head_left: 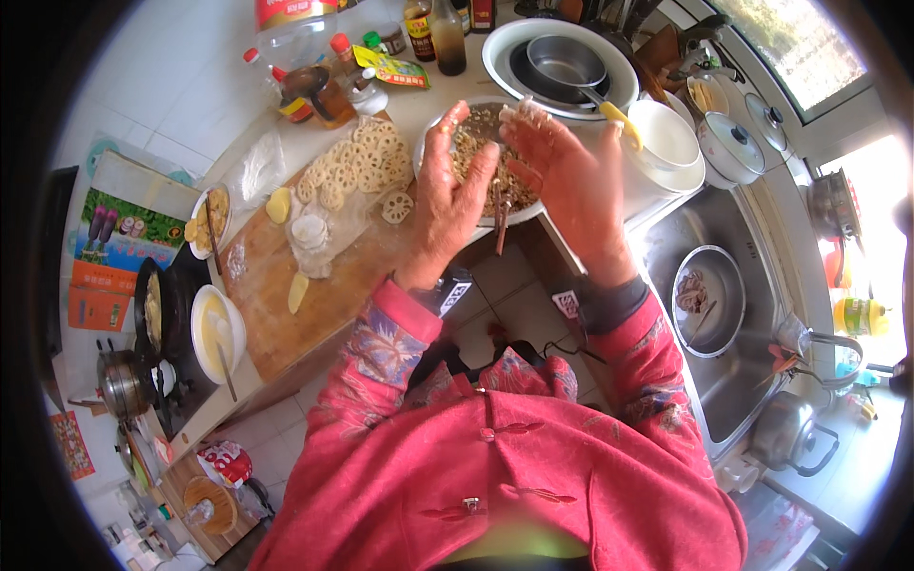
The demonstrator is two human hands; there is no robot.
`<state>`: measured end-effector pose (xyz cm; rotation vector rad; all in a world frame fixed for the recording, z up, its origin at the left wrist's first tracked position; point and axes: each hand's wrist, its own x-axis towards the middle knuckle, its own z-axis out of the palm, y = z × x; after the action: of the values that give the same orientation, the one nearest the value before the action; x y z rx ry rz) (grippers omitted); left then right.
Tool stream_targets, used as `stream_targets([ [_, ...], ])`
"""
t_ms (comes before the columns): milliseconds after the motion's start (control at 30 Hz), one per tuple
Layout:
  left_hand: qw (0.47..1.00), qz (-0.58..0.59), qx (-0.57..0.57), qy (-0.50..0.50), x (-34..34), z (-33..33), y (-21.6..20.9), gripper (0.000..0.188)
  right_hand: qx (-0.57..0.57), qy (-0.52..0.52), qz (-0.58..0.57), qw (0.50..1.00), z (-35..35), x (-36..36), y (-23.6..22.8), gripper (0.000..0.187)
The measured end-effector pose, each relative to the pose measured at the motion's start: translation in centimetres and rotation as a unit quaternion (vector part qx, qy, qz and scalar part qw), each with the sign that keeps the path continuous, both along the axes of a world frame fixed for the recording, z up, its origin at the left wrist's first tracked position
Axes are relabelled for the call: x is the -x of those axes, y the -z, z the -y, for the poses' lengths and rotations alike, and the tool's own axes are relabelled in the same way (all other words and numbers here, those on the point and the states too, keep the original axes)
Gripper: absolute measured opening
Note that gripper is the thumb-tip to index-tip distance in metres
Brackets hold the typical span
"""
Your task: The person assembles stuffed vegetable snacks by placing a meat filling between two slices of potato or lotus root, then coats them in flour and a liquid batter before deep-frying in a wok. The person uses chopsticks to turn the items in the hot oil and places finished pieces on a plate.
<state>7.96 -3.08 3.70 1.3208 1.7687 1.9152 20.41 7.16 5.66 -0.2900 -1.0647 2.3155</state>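
My left hand (446,195) and my right hand (578,186) are raised over a metal bowl (426,143) of crumbly brown filling (466,143). The palms face each other, apart, with fingers stretched out. Bits of filling cling to the fingertips, and I see nothing held in either hand. A pair of brown chopsticks (502,219) rests over the bowl's near edge between the hands. To the left, many pale lotus root slices (357,162) lie spread on clear plastic. One single slice (396,207) sits apart beside my left wrist. My hands hide part of the bowl.
A wooden cutting board (257,285) carries the plastic. At left are a white bowl of batter (211,324), a plate of fried pieces (221,214) and a frying pan (150,305). At right are a sink (657,247) with a metal basin (728,328), and stacked pans (566,67).
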Motion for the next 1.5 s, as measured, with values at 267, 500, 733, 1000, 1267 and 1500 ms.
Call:
stream_targets([
  [267, 0.929, -0.187, 0.319, 0.021, 1.8, -0.6, 3.8, 0.028, -0.265, 0.064, 0.242, 0.931, -3.9, -2.0, 5.3, 0.073],
  [500, 0.964, 0.185, 0.152, 0.118, -1.2, -1.6, 1.7, 0.039, -0.066, 0.041, 0.059, 0.995, -0.6, 0.3, 4.5, 0.086],
  [733, 0.898, 0.421, 0.0, 0.125, -2.5, -1.6, -2.2, 0.026, -0.593, 0.163, 0.213, 0.759, 1.3, 1.2, 3.8, 0.078],
  [1000, 0.932, 0.317, 0.062, 0.167, -1.5, -2.8, -5.4, 0.026, -0.54, 0.179, 0.149, 0.809, 3.1, -1.6, 2.6, 0.069],
  [1267, 0.848, 0.385, 0.053, 0.361, -11.1, -1.7, -4.9, 0.032, -0.298, 0.383, 0.185, 0.854, 1.7, -8.6, 0.6, 0.084],
  [1500, 0.821, 0.453, 0.009, 0.348, -21.8, -6.2, -2.5, 0.02, -0.217, 0.429, 0.23, 0.846, -0.8, -18.6, 1.0, 0.072],
])
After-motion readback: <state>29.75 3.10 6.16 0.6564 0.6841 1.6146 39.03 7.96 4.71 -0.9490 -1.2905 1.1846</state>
